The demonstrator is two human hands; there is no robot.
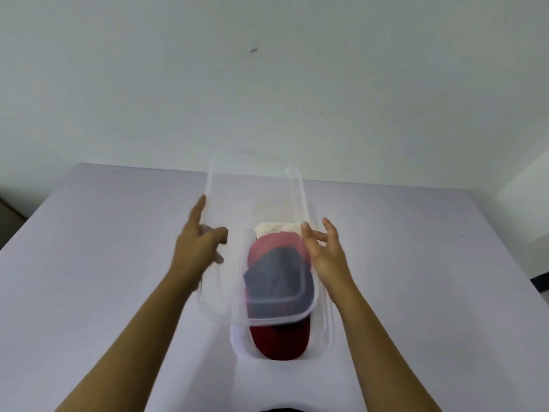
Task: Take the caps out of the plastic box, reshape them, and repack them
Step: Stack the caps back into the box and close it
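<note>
A clear plastic box (325, 337) stands on the table in front of me with caps stacked inside: a dark red cap (279, 341) nearest me, a grey-blue cap (276, 278) over it and a cream cap (277, 226) at the far end. Its clear lid (255, 188) is lifted and tilted above the box, shifted to the left. My left hand (197, 248) grips the lid's left edge, index finger pointing up along it. My right hand (325, 251) is at the lid's right edge with fingers spread and relaxed.
The pale lilac table (104, 248) spreads around the box on both sides. A white wall (267, 84) rises behind its far edge. A dark object (542, 282) shows past the table's right edge.
</note>
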